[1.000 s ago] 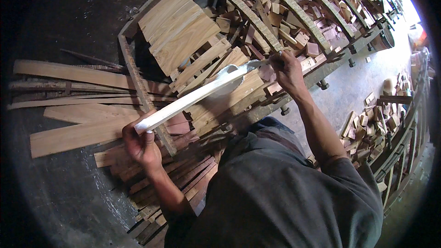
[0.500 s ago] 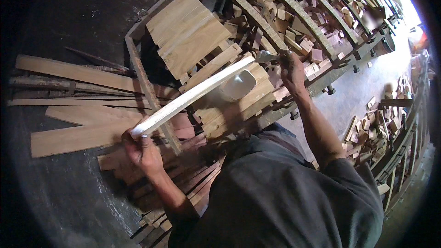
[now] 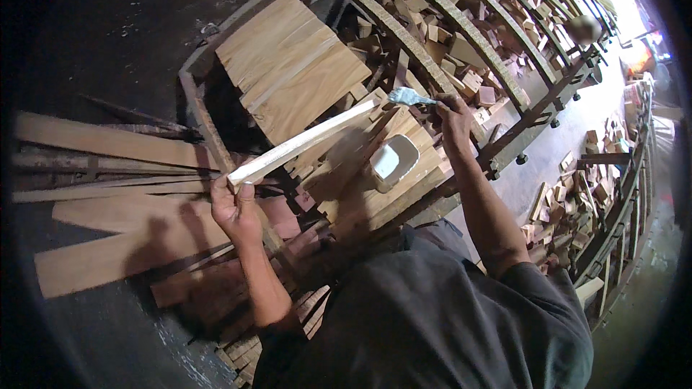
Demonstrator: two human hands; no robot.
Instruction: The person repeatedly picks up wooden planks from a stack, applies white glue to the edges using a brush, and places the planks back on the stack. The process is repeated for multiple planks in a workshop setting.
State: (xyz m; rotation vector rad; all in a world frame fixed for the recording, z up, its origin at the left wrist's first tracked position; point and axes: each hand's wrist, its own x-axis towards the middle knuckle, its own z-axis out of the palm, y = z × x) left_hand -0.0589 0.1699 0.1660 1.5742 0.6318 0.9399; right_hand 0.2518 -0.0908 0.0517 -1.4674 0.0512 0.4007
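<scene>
One pale wooden strip (image 3: 303,142) runs from seven o'clock to one o'clock above the stacked boards (image 3: 292,65). I see my left hand (image 3: 234,209) with its grip closed on the strip's lower end. At one o'clock of the strip, my right hand (image 3: 455,112) grips a brush (image 3: 407,96), bristles at the strip's far tip. A white tub (image 3: 393,162) sits below, on wooden slats (image 3: 425,166).

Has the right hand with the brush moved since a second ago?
Yes. The right hand and brush sit at the slat's far end, farther from the white container.
</scene>
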